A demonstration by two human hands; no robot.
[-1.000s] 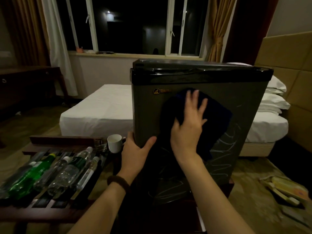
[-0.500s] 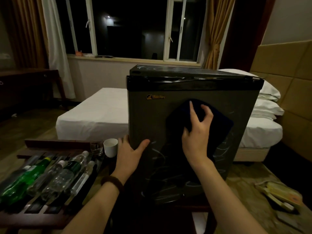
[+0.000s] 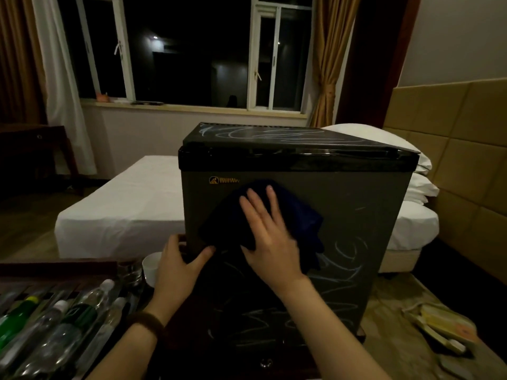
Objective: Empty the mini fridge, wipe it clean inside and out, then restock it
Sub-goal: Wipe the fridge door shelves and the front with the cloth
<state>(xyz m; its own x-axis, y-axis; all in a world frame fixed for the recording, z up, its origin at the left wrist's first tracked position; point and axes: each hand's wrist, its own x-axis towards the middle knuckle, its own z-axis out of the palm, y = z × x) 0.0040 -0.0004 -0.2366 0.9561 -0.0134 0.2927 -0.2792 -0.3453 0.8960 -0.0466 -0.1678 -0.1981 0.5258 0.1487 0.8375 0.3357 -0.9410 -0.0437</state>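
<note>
Pressing a cloth (image 3: 290, 215) flat-fingered against the fridge (image 3: 356, 204) door, the right hand (image 3: 270, 237) wipes while the left hand (image 3: 178, 266) grips its edge; shoving hard could slide it off its stand.

Bare forearms; a dark brown band (image 3: 145, 322) circles the left wrist

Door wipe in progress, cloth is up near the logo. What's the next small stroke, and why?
Probably sweep the dark blue cloth down and to the right. The right hand presses it flat on the upper middle of the mini fridge door, while pale scribble marks show lower right and across the bottom. The left hand grips the door's left edge, bracing it.
</note>
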